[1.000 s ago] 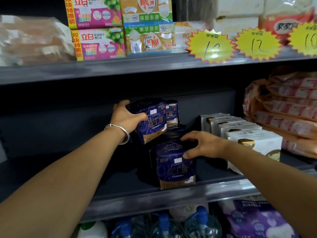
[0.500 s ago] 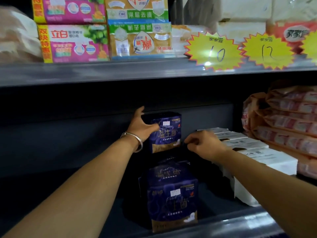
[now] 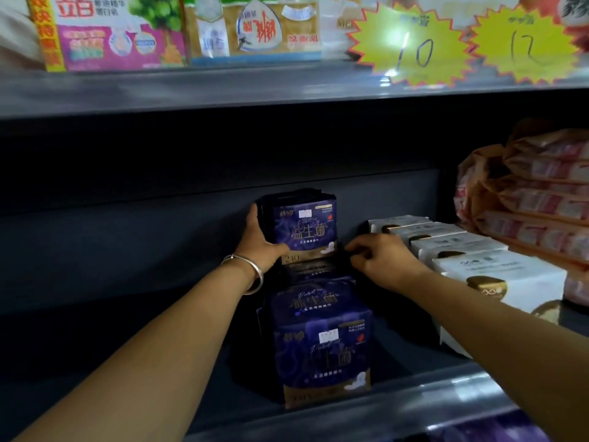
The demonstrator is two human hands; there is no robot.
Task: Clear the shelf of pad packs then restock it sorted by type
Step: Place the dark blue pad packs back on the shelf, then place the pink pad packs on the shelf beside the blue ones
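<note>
Purple pad pack (image 3: pixel 304 226) on top of the purple stack, left of the white boxes (image 3: pixel 462 250). Left hand (image 3: pixel 259 240) cups its left side, thumb under. Right hand (image 3: pixel 379 256), fingers curled, holds nothing visible. Restocking seemingly underway; shelf (image 3: pixel 127 314) left of boxes mostly bare.

My left hand (image 3: pixel 259 242) grips a dark blue pad pack (image 3: pixel 304 226) in glossy plastic film. The white boxes (image 3: pixel 484 266) at right look like matt card. My bracelet (image 3: pixel 251 271) is polished metal; the shelf (image 3: pixel 414 400) edge, smooth painted metal.
</note>
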